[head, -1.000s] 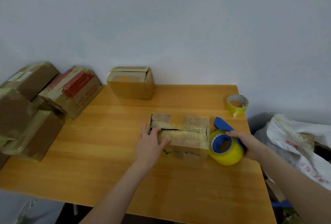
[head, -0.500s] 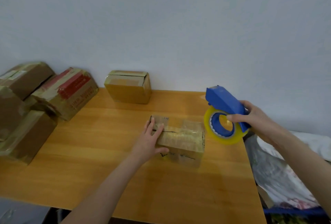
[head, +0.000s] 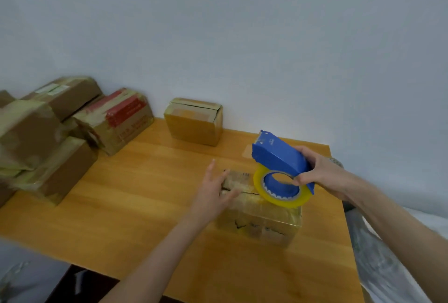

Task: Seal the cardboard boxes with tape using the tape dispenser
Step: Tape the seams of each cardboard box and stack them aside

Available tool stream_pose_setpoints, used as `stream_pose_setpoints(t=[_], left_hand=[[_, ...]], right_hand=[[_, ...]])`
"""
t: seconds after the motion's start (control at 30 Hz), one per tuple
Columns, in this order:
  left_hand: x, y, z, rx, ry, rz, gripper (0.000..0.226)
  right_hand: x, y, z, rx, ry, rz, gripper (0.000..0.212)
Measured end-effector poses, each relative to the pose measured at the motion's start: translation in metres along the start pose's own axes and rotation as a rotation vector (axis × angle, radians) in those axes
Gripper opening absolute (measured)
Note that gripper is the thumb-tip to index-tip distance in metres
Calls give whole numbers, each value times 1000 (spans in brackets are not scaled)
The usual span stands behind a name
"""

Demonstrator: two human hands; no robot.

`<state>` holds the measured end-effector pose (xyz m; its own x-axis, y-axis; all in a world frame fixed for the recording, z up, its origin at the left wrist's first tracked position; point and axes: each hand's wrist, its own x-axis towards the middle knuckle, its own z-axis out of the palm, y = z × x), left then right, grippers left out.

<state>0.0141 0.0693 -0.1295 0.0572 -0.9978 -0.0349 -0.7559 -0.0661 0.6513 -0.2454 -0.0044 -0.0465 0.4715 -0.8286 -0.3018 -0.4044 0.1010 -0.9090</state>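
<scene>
Here, wooden table [head: 145,193], pale wall [head: 218,36], left hand [head: 211,196] seemingly flat on box [head: 266,220], right hand [head: 322,174] gripping dispenser [head: 278,155]

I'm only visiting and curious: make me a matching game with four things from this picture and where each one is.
1. dispenser
2. left hand
3. far box
4. red-printed box

A. alone by the wall
B. in the left pile
C. gripped by the right hand
D. resting on the middle box

Pairs: 1-C, 2-D, 3-A, 4-B
</scene>
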Motion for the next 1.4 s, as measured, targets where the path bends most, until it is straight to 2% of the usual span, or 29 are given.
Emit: stream_pose_setpoints(t=[0.07,0.13,0.17,0.23,0.33,0.47,0.53,0.73,0.83,0.97,1.1,1.4], left_hand=[[13,17,-14,-343,77,-165,51],[23,36,-27,-786,-1,-353,50],[26,43,-33,-906,-53,-409,53],[30,52,-40,-960,-132,-439,63],[33,63,-44,-951,-188,-442,63],[34,66,-43,-909,-137,-367,25],[35,63,-43,-857,-80,-343,14],[35,38,-40,-670,-44,-358,16],[32,19,-48,-650,-18,-394,16],[30,-31,-69,-593,150,-495,17],[33,-45,-56,-468,140,-502,20],[36,-64,-8,-372,116,-586,22]], right_hand=[[0,-2,-3,4,-25,-34,84],[0,-5,-6,7,-51,-58,85],[1,-7,-7,1,-65,-66,86],[2,-9,-8,-24,-88,-71,87],[2,-9,-11,-82,-109,-76,84],[1,-12,-12,-148,-122,-84,80],[-1,-16,-10,-215,-127,-96,78],[2,-31,5,-572,-85,-199,67],[2,-29,4,-605,-93,-199,65],[3,-21,-11,-630,-72,-154,57],[8,-15,-11,-680,-99,-119,56],[15,-10,-4,-729,-115,-89,62]])
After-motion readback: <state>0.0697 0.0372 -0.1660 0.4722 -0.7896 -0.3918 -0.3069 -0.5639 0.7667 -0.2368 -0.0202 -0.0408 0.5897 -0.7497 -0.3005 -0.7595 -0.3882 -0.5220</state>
